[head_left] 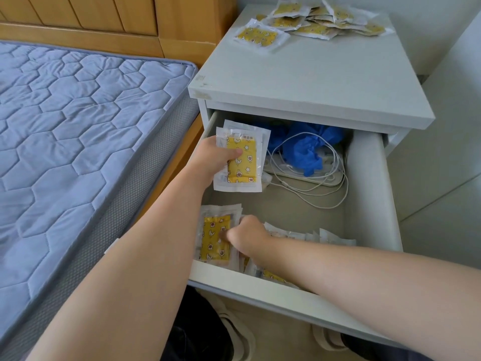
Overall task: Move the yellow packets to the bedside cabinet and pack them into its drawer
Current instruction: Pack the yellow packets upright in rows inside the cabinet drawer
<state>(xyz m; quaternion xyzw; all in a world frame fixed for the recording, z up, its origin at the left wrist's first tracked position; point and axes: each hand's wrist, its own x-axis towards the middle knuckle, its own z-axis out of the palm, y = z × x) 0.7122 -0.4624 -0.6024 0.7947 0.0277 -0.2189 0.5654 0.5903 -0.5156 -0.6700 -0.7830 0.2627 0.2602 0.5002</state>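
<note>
Inside open drawer, L hand grips stack of yellow pkts by left wall; R hand curled against front pkt stack, grip can't tell.

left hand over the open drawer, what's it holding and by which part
The left hand grips a small stack of yellow star-print packets in clear plastic wrappers by the stack's left edge, thumb across the front.
</note>
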